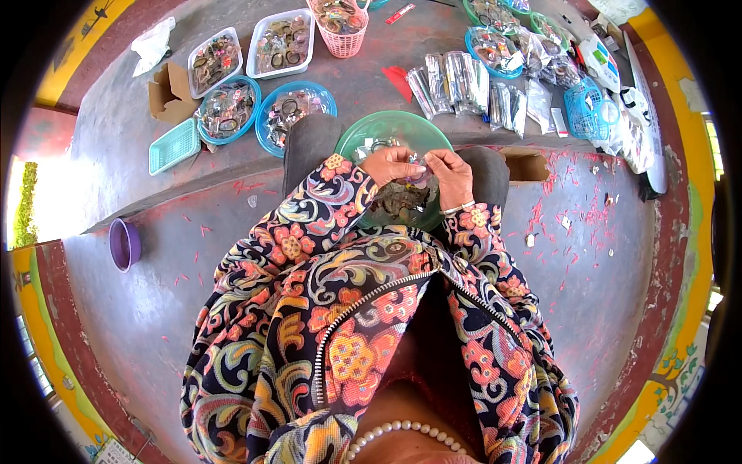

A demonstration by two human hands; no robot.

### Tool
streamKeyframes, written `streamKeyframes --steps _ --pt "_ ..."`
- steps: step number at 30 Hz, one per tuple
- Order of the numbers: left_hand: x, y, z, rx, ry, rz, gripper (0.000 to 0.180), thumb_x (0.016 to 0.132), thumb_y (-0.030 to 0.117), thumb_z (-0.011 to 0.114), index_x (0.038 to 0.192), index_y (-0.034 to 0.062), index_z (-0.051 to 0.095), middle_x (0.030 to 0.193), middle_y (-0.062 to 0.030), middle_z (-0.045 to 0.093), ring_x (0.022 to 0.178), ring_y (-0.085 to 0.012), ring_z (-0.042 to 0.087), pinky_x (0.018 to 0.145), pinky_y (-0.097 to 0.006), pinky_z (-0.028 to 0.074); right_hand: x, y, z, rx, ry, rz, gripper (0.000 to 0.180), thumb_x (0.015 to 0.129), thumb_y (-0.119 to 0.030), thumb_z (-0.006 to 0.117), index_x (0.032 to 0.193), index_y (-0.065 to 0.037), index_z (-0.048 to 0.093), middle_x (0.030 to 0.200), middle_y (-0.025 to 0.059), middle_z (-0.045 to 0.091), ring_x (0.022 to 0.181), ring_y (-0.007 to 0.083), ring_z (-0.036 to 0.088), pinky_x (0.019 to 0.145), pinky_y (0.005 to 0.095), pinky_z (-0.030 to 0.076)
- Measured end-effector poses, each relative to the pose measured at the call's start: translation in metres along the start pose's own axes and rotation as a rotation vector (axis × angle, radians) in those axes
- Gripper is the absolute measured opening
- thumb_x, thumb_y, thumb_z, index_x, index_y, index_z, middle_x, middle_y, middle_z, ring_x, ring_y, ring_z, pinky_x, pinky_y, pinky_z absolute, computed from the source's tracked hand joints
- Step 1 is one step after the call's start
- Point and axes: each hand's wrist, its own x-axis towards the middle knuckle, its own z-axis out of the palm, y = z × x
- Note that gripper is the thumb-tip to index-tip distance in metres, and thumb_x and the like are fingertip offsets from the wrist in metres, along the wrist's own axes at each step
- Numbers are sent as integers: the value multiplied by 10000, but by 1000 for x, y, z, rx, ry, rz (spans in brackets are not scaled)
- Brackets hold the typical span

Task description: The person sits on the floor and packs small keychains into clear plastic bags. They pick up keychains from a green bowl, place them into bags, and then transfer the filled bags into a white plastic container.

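On my lap rests a translucent green basin (357, 139), with small dark and clear-wrapped pieces (400, 203) lying in it. Above the basin my left hand (391, 165) comes in from the left, its thumb and fingertips pinched together. My right hand (453, 179) faces it, also pinching, a bracelet round the wrist. Their fingertips almost meet over the basin. Whatever sits between them is too small to name; something purplish and clear shows just below the fingers.
On the ledge ahead stand blue round trays (287, 148) and white tubs (281, 75) of small packets, a pink basket (340, 42), a teal basket (171, 147) and bundled clear packets (456, 83). A purple bucket (124, 243) is left on the floor; red scraps litter the right.
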Motion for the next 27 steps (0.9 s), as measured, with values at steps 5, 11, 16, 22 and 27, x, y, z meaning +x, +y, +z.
streamKeyframes --steps 5,11,16,22,27 --pt "-2 3 1 13 19 -1 200 820 122 559 983 7 579 818 -16 579 741 -88 525 689 -239 420 1 -2 5 -145 7 -84 59 774 -38 612 812 8 615 717 -25 565 652 30 471 585 169 392" --pt "-5 16 8 98 27 -46 228 787 70 579 1003 -4 580 838 -45 603 798 -119 569 744 -259 455 -1 -5 5 -91 -6 -61 60 777 -41 610 812 7 613 715 -29 558 647 28 464 581 168 388" --pt "1 4 -4 114 35 -68 247 776 62 588 1006 -26 572 884 -69 611 824 -144 582 764 -270 463 1 -3 4 -86 18 -49 72 793 -50 592 821 16 607 712 -24 554 657 39 469 602 176 386" --pt "-3 12 3 -34 45 -89 221 791 79 574 981 -34 576 904 -80 614 838 -152 582 784 -275 452 -1 -7 4 -10 79 -22 72 799 -50 585 818 18 600 715 -17 555 654 45 470 615 180 390" --pt "-3 9 1 -50 93 -74 209 796 99 575 961 -28 589 891 -79 617 816 -142 581 765 -258 448 -3 -16 8 34 55 37 81 798 -61 590 839 9 597 723 -17 561 659 44 475 611 179 384"
